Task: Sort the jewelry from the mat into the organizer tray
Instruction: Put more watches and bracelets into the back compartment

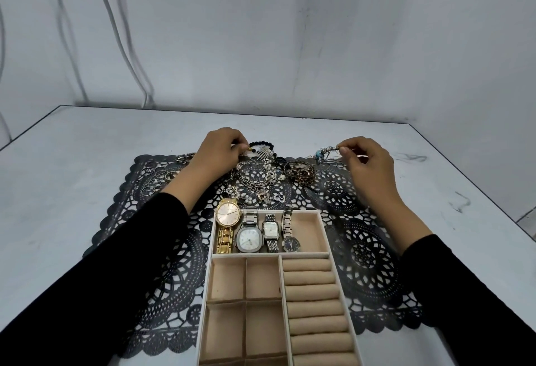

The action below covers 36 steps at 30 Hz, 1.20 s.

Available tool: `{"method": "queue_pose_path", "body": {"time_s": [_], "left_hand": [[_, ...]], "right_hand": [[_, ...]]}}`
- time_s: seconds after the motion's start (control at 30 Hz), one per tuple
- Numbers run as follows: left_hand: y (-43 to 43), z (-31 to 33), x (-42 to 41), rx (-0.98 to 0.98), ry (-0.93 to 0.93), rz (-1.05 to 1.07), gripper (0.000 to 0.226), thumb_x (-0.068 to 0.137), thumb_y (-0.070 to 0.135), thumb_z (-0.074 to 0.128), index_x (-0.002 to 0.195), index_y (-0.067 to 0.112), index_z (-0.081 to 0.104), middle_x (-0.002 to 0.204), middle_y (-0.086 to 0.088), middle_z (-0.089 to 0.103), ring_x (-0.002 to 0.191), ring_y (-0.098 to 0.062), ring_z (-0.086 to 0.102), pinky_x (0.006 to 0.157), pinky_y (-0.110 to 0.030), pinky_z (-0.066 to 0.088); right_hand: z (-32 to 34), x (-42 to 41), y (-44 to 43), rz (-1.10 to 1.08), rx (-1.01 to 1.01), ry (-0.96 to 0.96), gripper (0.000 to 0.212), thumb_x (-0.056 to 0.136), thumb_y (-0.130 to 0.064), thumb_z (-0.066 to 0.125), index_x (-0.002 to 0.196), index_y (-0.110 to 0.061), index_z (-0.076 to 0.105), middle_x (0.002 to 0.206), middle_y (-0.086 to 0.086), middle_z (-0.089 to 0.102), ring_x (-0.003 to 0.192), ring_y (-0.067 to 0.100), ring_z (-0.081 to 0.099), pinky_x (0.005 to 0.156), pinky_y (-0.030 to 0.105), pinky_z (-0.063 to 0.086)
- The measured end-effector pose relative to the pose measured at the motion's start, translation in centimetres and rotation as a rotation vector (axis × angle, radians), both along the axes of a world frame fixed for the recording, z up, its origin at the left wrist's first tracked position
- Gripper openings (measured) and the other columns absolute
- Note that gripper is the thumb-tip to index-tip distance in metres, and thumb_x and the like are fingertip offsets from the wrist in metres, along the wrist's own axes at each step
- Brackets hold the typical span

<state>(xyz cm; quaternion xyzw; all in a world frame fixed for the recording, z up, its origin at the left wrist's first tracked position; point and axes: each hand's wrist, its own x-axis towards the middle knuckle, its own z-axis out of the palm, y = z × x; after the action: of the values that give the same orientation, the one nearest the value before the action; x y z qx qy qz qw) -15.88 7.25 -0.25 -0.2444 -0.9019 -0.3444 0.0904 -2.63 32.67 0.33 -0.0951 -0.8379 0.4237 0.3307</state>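
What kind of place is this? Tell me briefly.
Probably a staged indoor work table, not a shop: a bare pale table against a plain grey wall, with only a lace mat and organizer tray.

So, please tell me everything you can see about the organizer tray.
The organizer tray is a pale box lined with beige, suede-like fabric. It lies flat on the black lace mat, near the person. Its far wide compartment holds four watches side by side. Below, on the left, are empty square compartments, and on the right a column of padded ring rolls, also empty. Neither hand touches it.
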Motion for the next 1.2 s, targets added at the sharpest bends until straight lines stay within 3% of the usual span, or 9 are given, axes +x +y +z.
{"method": "queue_pose_path", "body": {"time_s": [0.23,0.33,0.4,0.47,0.57,0.73,1.0,1.2], "left_hand": [[0.1,0.4,0.6,0.12,0.078,-0.056,0.008,0.096,0.009,0.054,0.096,0.011,0.062,0.079,0.007,0.063,0.067,-0.001,0.052,0.058,-0.014,0.034],[0.2,0.5,0.6,0.197,0.07,-0.044,0.006,0.096,0.012,0.056,0.098,0.012,0.062,0.084,0.002,0.064,0.072,-0.011,0.057,0.066,-0.011,0.042],[0.3,0.6,0.6,0.279,0.041,-0.041,0.006,0.096,0.016,0.058,0.097,0.014,0.063,0.088,0.0,0.069,0.078,-0.02,0.063,0.073,-0.029,0.054],[0.4,0.8,0.7,0.339,0.022,-0.026,0.006,0.095,0.018,0.06,0.096,0.017,0.065,0.09,0.0,0.072,0.083,-0.019,0.067,0.072,-0.035,0.057],[0.6,1.5,0.8,0.489,-0.091,-0.035,0.005,0.094,0.017,0.063,0.093,0.019,0.067,0.089,0.002,0.074,0.087,-0.01,0.071,0.068,-0.023,0.058],[0.6,2.0,0.6,0.659,-0.229,-0.075,0.011,0.094,0.007,0.062,0.089,0.017,0.066,0.088,-0.007,0.073,0.078,-0.011,0.073,0.082,-0.027,0.056],[0.2,2.1,1.2,0.674,-0.211,-0.071,0.012,0.092,0.01,0.065,0.087,0.02,0.068,0.086,-0.003,0.075,0.085,-0.012,0.074,0.092,-0.035,0.056],[-0.3,2.9,2.8,0.72,-0.132,-0.067,0.012,0.091,0.01,0.066,0.088,0.021,0.069,0.087,-0.002,0.075,0.088,-0.012,0.073,0.09,-0.029,0.056]], "right_hand": [[-0.2,-0.2,0.0,0.009,-0.061,-0.009,0.01,0.089,-0.014,0.063,0.086,-0.022,0.068,0.091,-0.006,0.069,0.088,0.015,0.063,0.081,0.036,0.051],[-0.2,-0.1,0.1,0.011,-0.073,0.002,0.013,0.088,-0.014,0.063,0.083,-0.026,0.067,0.089,-0.007,0.069,0.088,0.015,0.063,0.081,0.036,0.051],[-0.3,-0.1,0.1,0.014,-0.082,0.0,0.013,0.088,-0.014,0.064,0.083,-0.025,0.067,0.089,-0.006,0.069,0.088,0.015,0.063,0.081,0.035,0.051],[-0.3,-0.1,0.1,0.018,-0.08,-0.004,0.013,0.089,-0.014,0.064,0.084,-0.025,0.067,0.09,-0.006,0.069,0.089,0.015,0.063,0.082,0.035,0.051],[-0.3,-0.2,0.1,0.02,-0.073,-0.01,0.012,0.089,-0.014,0.063,0.085,-0.024,0.068,0.091,-0.005,0.069,0.09,0.015,0.063,0.082,0.034,0.051],[-0.3,0.0,0.0,0.027,-0.078,-0.016,0.011,0.089,-0.013,0.063,0.085,-0.021,0.069,0.091,-0.005,0.069,0.09,0.015,0.063,0.082,0.032,0.05],[0.1,0.2,-0.4,0.046,-0.099,0.003,0.011,0.088,-0.014,0.065,0.085,-0.023,0.07,0.089,-0.006,0.07,0.087,0.013,0.063,0.079,0.028,0.049],[1.3,0.8,-1.1,0.056,-0.091,0.048,0.007,0.088,-0.015,0.066,0.087,-0.021,0.071,0.084,-0.008,0.069,0.08,0.009,0.062,0.072,0.019,0.047]]}}
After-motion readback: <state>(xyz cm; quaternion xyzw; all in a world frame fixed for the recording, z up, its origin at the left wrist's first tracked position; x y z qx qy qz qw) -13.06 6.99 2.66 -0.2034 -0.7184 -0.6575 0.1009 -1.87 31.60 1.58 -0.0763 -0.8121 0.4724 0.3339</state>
